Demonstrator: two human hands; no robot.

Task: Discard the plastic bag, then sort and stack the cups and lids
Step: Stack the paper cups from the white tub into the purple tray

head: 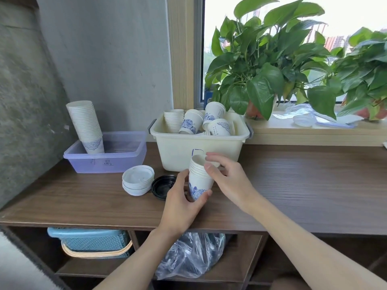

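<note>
My left hand (181, 198) grips the base of a short stack of white paper cups with blue print (199, 179), held above the table in front of the cream bin. My right hand (226, 176) pinches the rim of the top cup. The cream bin (199, 147) holds more cups, some stacked, some lying loose. A tall leaning cup stack (87, 126) stands in the purple tray (104, 160). White lids (137, 182) and black lids (162, 186) sit stacked on the table. A clear plastic bag (188, 256) hangs below the table edge.
The wooden table (303, 185) runs under a window sill with potted plants (261, 65) and clear plastic items (305, 120). A blue basket (92, 241) sits on the shelf underneath. A concrete wall stands at left.
</note>
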